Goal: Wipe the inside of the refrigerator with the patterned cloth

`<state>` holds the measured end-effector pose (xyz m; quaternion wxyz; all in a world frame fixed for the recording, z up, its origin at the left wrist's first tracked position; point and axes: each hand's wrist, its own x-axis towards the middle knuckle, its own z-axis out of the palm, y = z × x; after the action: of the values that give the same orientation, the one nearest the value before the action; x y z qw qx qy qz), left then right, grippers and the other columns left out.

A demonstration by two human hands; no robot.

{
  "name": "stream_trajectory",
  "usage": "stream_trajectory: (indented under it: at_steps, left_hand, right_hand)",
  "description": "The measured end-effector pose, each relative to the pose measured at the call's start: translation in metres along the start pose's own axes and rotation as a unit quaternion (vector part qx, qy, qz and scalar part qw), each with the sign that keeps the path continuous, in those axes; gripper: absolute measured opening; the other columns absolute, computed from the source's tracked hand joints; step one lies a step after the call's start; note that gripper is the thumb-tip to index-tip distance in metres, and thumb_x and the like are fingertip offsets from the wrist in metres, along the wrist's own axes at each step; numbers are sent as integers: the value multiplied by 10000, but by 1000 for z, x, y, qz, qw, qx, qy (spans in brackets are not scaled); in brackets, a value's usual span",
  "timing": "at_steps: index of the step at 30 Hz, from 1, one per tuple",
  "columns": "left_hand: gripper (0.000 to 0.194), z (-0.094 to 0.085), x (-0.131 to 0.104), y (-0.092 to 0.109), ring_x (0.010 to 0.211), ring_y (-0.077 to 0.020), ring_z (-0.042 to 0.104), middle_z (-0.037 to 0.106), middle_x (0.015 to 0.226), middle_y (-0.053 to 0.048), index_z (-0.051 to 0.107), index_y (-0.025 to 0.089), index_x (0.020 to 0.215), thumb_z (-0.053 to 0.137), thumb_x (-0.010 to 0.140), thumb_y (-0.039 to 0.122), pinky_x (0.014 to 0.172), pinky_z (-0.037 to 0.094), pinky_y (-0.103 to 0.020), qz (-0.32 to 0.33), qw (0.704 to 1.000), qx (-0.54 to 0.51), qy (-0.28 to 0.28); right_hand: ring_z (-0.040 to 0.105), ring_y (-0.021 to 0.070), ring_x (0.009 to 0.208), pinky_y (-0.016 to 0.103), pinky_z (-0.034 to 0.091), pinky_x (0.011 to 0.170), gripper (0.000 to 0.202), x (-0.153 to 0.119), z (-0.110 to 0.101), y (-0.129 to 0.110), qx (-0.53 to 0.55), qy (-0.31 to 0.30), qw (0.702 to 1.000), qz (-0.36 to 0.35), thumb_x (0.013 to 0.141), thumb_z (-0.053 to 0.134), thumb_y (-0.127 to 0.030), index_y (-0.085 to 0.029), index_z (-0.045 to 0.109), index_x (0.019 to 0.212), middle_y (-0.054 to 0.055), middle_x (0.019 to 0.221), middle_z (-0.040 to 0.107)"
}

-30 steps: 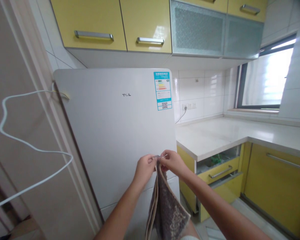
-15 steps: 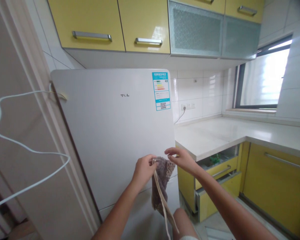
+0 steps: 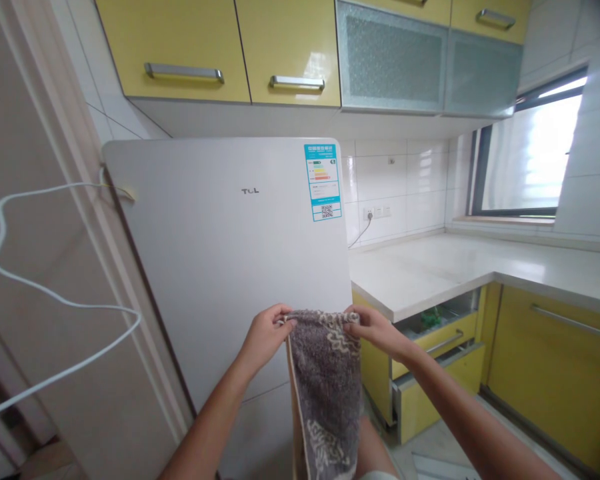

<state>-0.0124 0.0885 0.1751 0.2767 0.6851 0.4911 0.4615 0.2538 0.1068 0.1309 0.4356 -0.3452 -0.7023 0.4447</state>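
A grey-brown towel (image 3: 327, 380) with cream patterning and pale edging hangs spread between my two hands, in front of the fridge (image 3: 230, 267). At its upper left corner, my left hand (image 3: 267, 331) pinches the cloth between thumb and fingers. My right hand (image 3: 377, 328) grips the upper right corner the same way. The towel's top edge runs nearly level between them, and its lower end passes out of the frame over my leg.
Right of the fridge, a white countertop (image 3: 430, 267) turns a corner above yellow cabinets. Two drawers (image 3: 437, 353) there stand partly pulled out, one holding something green. Yellow wall cabinets (image 3: 290, 47) hang overhead. A white cable (image 3: 65, 300) loops at the left.
My right hand, open before, has closed on the towel's right corner. My left hand has moved left and the bunched towel is now spread out wide between both hands.
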Motion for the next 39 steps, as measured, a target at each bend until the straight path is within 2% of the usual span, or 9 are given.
stream_trajectory:
  at_steps: [3,7,9,16,21,26,32,36,39]
  left_hand:
    - [246,-6,-4,2,716,-175,635,708,745,-18,696,181,842,714,689,373,683,484,-281,-10,1000,-28,4]
    - [272,-7,-7,5,751,-167,642,720,791,-11,698,180,866,727,694,389,714,486,-276,-6,998,-60,6]
    - [300,-6,-5,6,791,-171,651,736,828,-16,706,181,905,727,703,401,743,493,-280,-3,996,-85,7]
    - [253,21,23,23,625,-113,572,708,774,-2,740,179,893,717,720,363,607,444,-247,62,998,-15,25]
    - [283,68,60,50,451,-49,504,675,791,15,711,169,960,711,741,347,463,407,-219,73,994,-81,-28]
    - [234,134,117,65,454,-50,568,676,779,11,695,161,968,689,770,285,459,433,-193,63,990,-112,-59]
    - [268,211,207,63,541,-105,676,717,764,-26,668,137,1100,558,867,211,513,487,-203,21,998,-58,-27]
    - [264,244,260,57,666,-136,728,764,871,-54,688,171,1077,535,864,149,659,533,-241,24,999,1,31]
    - [261,261,279,51,888,-165,738,777,1008,-63,710,216,1033,535,859,132,843,532,-277,49,996,43,64]
  right_hand:
    - [507,118,679,243,379,630,219,0,2,-12,-15,22,999,-26,813,658,-400,-197,603,876,-47,706,550]
    - [517,127,692,257,406,643,232,0,-1,-21,-98,48,992,-61,828,645,-410,-192,652,905,-18,754,599]
    - [545,140,709,267,425,652,267,0,-7,-24,-90,51,992,-66,818,659,-437,-189,678,915,0,781,636]
    - [586,172,739,306,445,692,285,2,-56,-36,-156,126,978,-57,797,667,-438,-187,741,912,32,818,716]
    - [593,171,725,301,448,672,387,0,-117,-49,-144,187,971,-40,717,731,-496,-173,745,930,36,781,718]
    - [412,85,497,250,317,479,434,16,-189,-47,-176,227,958,5,720,723,-502,-161,736,989,-38,579,564]
    - [513,97,513,228,421,479,233,89,-269,-6,-113,262,958,9,672,768,-311,-150,732,836,-27,568,589]
    - [594,105,595,237,538,593,147,151,-304,28,-55,296,953,16,671,743,-186,-156,712,811,-4,648,650]
    - [622,106,645,238,571,664,128,178,-320,51,-31,308,951,10,668,733,-142,-167,689,786,3,695,670]
